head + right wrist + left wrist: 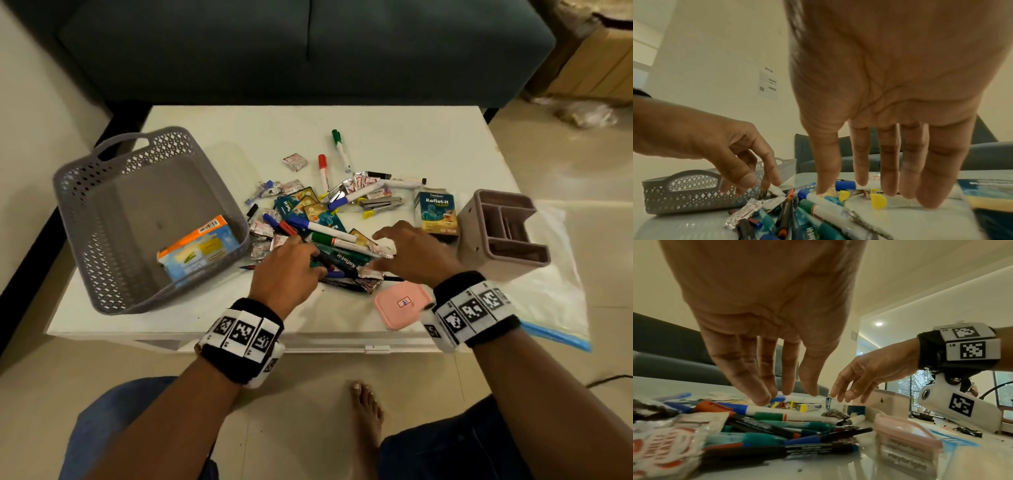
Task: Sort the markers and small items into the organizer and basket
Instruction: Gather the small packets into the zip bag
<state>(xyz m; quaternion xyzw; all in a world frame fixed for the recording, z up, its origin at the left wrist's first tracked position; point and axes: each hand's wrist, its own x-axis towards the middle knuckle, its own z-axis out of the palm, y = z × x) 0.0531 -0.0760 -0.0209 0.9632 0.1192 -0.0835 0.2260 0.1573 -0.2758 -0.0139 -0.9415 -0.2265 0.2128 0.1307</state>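
A pile of markers point(334, 240), foil sachets point(368, 274) and small packets lies mid-table. The grey perforated basket point(102, 192) stands at the left with an orange-and-blue box point(198, 250) inside. The beige compartment organizer point(503, 233) stands at the right. My left hand point(310, 260) hovers over the pile's near left side, fingers pointing down point(787, 395) just above the markers and holding nothing. My right hand point(380, 251) is spread over the pile's right side, fingers straight point(857, 183), tips close to a blue-capped marker point(844, 185).
A Koflet-H box point(436, 214) stands beside the organizer. A pink flat case point(402, 305) lies near the front edge under my right wrist. A stapler point(380, 204), red marker point(322, 171) and green marker point(340, 150) lie farther back. A plastic bag point(555, 301) sits under the organizer; a sofa point(308, 51) is behind.
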